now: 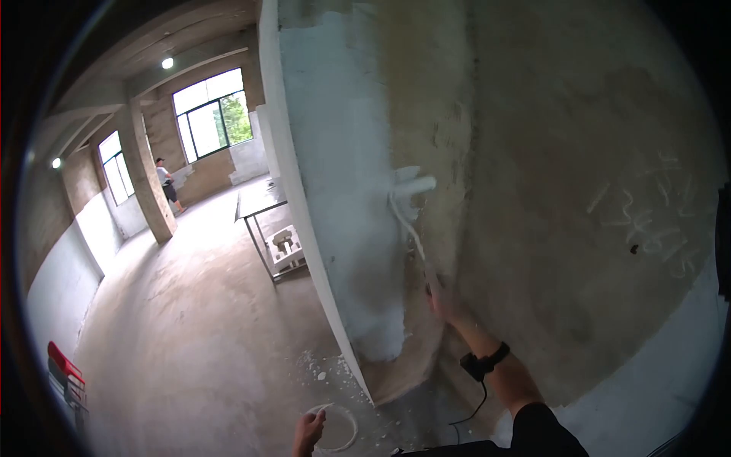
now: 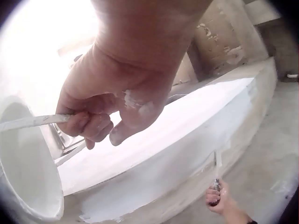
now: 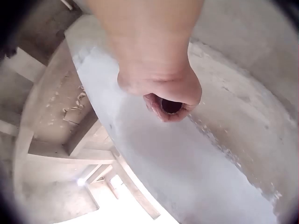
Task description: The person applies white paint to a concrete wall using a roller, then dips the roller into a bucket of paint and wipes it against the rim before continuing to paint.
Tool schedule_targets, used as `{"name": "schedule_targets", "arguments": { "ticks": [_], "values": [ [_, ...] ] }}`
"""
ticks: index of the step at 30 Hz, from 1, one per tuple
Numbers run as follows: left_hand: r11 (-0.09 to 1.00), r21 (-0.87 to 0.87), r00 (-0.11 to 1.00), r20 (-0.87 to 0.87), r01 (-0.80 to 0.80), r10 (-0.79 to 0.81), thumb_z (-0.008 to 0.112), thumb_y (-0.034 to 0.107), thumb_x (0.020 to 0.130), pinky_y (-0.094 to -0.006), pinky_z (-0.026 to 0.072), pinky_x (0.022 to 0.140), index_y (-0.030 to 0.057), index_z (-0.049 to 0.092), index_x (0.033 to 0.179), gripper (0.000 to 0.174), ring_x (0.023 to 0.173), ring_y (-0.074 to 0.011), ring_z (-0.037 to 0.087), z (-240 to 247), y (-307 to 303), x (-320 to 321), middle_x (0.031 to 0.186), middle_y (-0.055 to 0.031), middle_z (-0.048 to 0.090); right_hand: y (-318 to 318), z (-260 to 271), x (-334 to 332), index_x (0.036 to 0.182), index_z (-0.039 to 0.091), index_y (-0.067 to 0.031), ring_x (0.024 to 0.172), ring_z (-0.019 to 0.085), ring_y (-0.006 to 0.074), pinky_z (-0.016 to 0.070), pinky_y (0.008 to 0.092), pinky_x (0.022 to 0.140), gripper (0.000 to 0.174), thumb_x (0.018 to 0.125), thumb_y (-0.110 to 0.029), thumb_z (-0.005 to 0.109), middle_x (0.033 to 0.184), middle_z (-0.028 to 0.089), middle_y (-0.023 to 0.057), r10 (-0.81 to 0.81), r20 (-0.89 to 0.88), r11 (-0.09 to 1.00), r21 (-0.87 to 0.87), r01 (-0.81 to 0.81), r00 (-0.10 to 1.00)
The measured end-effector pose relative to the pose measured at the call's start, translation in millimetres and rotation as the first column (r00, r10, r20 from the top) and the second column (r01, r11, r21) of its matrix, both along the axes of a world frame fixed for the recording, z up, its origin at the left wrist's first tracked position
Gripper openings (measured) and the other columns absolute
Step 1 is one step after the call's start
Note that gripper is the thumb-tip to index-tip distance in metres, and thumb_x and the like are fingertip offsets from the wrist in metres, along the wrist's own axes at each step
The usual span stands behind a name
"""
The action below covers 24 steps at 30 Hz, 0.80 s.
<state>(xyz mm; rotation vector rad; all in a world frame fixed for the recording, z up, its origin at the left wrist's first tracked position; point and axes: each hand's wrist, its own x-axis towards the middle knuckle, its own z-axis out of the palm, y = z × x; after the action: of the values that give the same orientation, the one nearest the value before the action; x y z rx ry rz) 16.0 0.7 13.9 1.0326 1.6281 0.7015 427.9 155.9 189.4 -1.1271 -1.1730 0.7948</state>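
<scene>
In the head view, my right hand grips a paint roller, its white sleeve against the wall at the edge of the white coat. The dark butt of its handle shows inside the curled fingers in the right wrist view. Low in the head view, my left hand holds the handle of a white bucket. Close up in the left wrist view, curled fingers hook around that pale handle strip, and white smears mark the hand. The bucket hangs beside it, partly out of frame.
Bare brown plaster covers the wall to the right, with chalk-like scribbles. White splatter dots the floor by the wall's foot. Further back are a metal-framed table, a concrete pillar, a person and a red chair.
</scene>
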Motion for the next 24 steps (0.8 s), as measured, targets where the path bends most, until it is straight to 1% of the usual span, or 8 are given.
{"name": "schedule_targets", "arguments": {
  "ticks": [2,3,5,7,11,16,19,24],
  "values": [
    [0.999,0.035,0.996,-0.089,0.02,-0.017,0.059,0.04,0.091,-0.0294,0.0428,0.053,-0.0043,0.066,0.088,0.045,0.057,-0.0138,0.053,-12,-1,0,0.065,-0.0058,0.057,44,-8,15,0.079,0.056,-0.0111,0.048,0.044,0.0085,0.0346,0.0246,0.043,0.034,0.094,-0.041,0.055,0.062,0.05,-0.0025,-0.228,0.303,0.944,0.304,0.133,0.925],
    [0.996,0.066,0.983,-0.18,0.058,-0.045,0.057,0.042,0.091,-0.0332,0.0468,0.061,-0.0058,0.068,0.089,0.049,0.064,-0.018,0.059,-16,-2,0,0.068,-0.0107,0.063,34,33,7,0.089,0.056,-0.0062,0.058,0.047,0.0112,0.039,0.0259,0.055,0.031,0.095,-0.037,0.056,0.071,0.053,0.0007,-0.13,0.169,0.985,0.133,0.108,0.977],
    [0.996,0.074,0.987,-0.156,0.058,-0.046,0.059,0.042,0.091,-0.0292,0.0432,0.054,-0.004,0.067,0.088,0.046,0.058,-0.0136,0.053,-8,-7,6,0.065,-0.0056,0.058,30,95,-5,0.099,0.057,-0.0013,0.069,0.051,0.0139,0.0434,0.0272,0.067,0.031,0.095,-0.032,0.057,0.079,0.056,0.0038,-0.045,0.019,0.998,-0.034,0.046,0.999],
    [0.995,0.079,0.99,-0.131,0.061,-0.05,0.06,0.041,0.091,-0.0252,0.0395,0.046,-0.0022,0.065,0.087,0.044,0.052,-0.0091,0.047,-3,-12,11,0.063,-0.0005,0.052,41,116,-8,0.102,0.055,0.0,0.069,0.051,0.0136,0.0431,0.0276,0.065,0.029,0.095,-0.028,0.058,0.081,0.056,0.0077,-0.147,0.05,0.951,0.282,0.127,0.988],
    [0.996,0.079,0.992,-0.121,0.042,-0.032,0.06,0.041,0.092,-0.0249,0.0389,0.046,-0.0017,0.065,0.088,0.043,0.052,-0.0088,0.047,-7,-18,6,0.063,-0.0004,0.052,21,164,-17,0.103,0.055,0.0005,0.069,0.052,0.0119,0.0432,0.0285,0.063,0.032,0.095,-0.031,0.057,0.077,0.057,0.009,-0.142,0.114,0.881,0.468,0.073,0.983],
    [0.997,0.071,0.992,-0.124,0.033,-0.024,0.059,0.04,0.092,-0.025,0.0371,0.046,-0.0013,0.065,0.086,0.042,0.052,-0.0087,0.047,10,-26,1,0.063,0.0,0.052,32,201,-23,0.098,0.054,0.0011,0.074,0.062,0.0386,0.0462,0.0415,0.064,0.03,0.096,-0.029,0.053,0.081,0.063,0.0221,-0.387,0.219,0.807,0.551,0.214,0.895],
    [0.999,0.037,0.996,-0.085,-0.005,0.008,0.059,0.04,0.093,-0.0253,0.0364,0.045,-0.0011,0.065,0.084,0.042,0.051,-0.0087,0.046,8,-27,-2,0.062,0.0001,0.052,33,237,-25,0.097,0.055,0.0017,0.085,0.056,0.0484,0.0458,0.0485,0.07,0.033,0.097,-0.03,0.049,0.086,0.062,0.0281,-0.473,0.26,0.701,0.69,0.181,0.842],
    [1.0,-0.009,0.993,-0.114,-0.006,0.005,0.06,0.042,0.092,-0.0263,0.037,0.046,-0.0013,0.066,0.084,0.045,0.05,-0.0095,0.046,25,-28,-3,0.062,-0.0007,0.052,24,317,-43,0.096,0.054,0.0032,0.085,0.056,0.0501,0.0443,0.0521,0.074,0.039,0.097,-0.034,0.043,0.086,0.06,0.0302,-0.57,0.385,0.724,0.653,0.222,0.726]
  ]
}}
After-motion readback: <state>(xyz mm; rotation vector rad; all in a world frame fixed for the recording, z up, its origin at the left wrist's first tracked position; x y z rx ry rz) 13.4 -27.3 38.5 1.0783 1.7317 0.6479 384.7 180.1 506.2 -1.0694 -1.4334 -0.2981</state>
